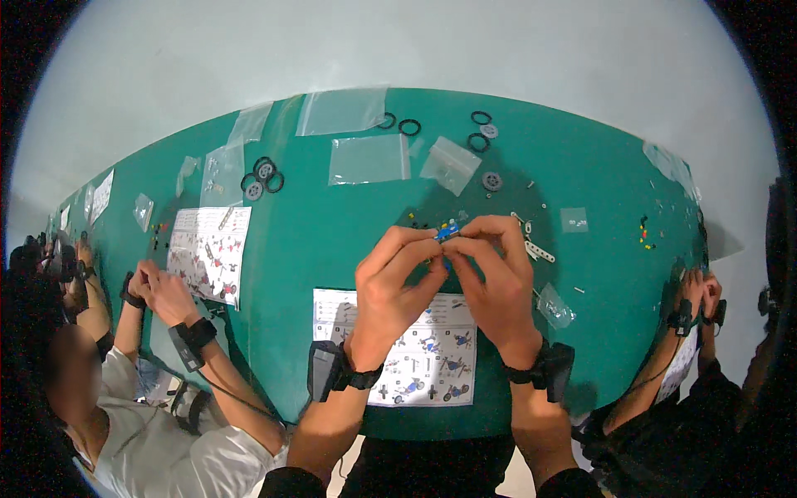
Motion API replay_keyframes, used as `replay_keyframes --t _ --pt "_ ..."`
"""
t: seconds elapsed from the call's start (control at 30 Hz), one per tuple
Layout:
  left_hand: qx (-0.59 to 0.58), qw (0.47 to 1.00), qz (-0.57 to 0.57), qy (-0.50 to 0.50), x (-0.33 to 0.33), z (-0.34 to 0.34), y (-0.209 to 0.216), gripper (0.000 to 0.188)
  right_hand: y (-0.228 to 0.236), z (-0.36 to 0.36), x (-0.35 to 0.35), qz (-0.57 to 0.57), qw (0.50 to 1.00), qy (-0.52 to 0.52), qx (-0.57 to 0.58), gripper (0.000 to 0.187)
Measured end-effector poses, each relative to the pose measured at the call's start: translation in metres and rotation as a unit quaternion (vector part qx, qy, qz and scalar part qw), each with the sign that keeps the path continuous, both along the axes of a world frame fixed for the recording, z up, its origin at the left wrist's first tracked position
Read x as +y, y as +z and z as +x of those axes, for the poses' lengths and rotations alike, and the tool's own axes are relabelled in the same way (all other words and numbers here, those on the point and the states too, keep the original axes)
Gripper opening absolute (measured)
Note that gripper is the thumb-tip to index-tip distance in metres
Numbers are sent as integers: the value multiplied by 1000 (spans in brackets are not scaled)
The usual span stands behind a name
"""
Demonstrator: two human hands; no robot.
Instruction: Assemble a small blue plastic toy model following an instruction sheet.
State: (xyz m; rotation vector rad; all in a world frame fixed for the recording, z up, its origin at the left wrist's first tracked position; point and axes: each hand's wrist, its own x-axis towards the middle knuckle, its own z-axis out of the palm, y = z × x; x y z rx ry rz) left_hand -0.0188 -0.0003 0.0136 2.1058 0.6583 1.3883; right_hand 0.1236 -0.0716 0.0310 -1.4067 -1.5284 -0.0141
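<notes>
At the far left of the green desk (332, 241), a neighbouring person's hands (162, 290) work beside a second instruction sheet (207, 249). Just above the central instruction sheet (415, 365), the left hand (394, 278) pinches a small blue brick assembly (448, 232) with fingers (415, 241) narrowed on it. The right hand (498, 274) meets it from the other side, fingers closed on the same piece. Beyond it lie clear plastic bags (369, 158) and black tyres (409, 127). At the desk's right edge, another person's hands (697, 295) are clasped together.
</notes>
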Motion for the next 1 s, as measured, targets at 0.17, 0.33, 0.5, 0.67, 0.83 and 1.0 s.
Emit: replay_keyframes --t 0.17,0.33,0.5,0.67,0.83,1.0 --pt "-5 1000 -25 1 3 0 -3 27 1 -1 -2 9 1000 -9 -7 22" --pt "-81 979 -188 -19 4 4 -5 25 1 15 0 38 991 -90 92 18" --pt "-161 938 -304 -39 11 4 -18 23 -4 30 1 -9 979 -109 173 11" --pt "-167 933 -316 -53 9 6 -18 22 2 4 -6 -121 980 16 157 14" --pt "-204 913 -342 -85 9 4 -23 23 4 -18 -9 -180 943 4 280 20" --pt "-237 884 -390 -104 7 5 -21 19 11 -17 -11 -200 910 4 362 18"
